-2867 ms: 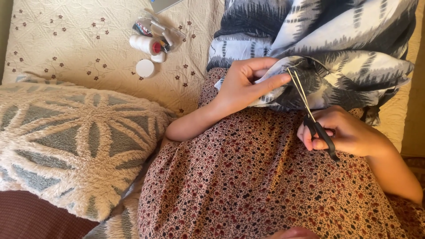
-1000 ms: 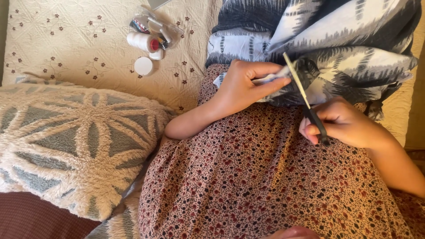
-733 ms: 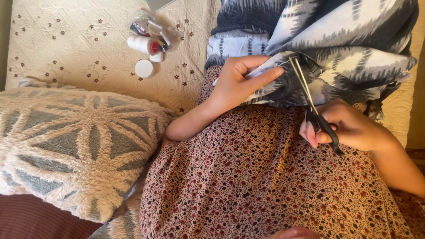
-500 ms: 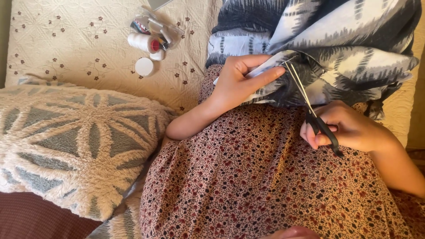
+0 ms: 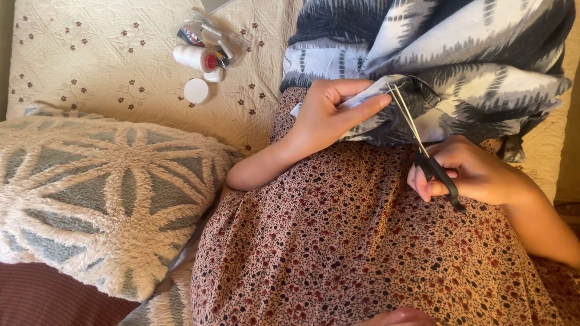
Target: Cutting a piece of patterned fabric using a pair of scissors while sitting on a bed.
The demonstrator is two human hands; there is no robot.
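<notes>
My left hand (image 5: 329,111) pinches the edge of a dark blue and white patterned fabric (image 5: 459,66) that lies bunched over my lap. My right hand (image 5: 471,172) grips the black handles of a pair of scissors (image 5: 423,148). The thin metal blades point up and left, and their tips meet the fabric edge just beside my left fingertips. My lap is covered by a red floral dress (image 5: 362,241).
A fluffy cream and grey cushion (image 5: 103,193) lies at the left. On the cream quilted cover (image 5: 96,66) behind it sit a clear bag of sewing bits (image 5: 208,39), a white thread spool (image 5: 193,58) and a round white lid (image 5: 196,90).
The scissors stayed at the fabric edge, their blades shifting slightly and tilting between frames. My left hand kept its pinch on the fabric, and the view barely moved.
</notes>
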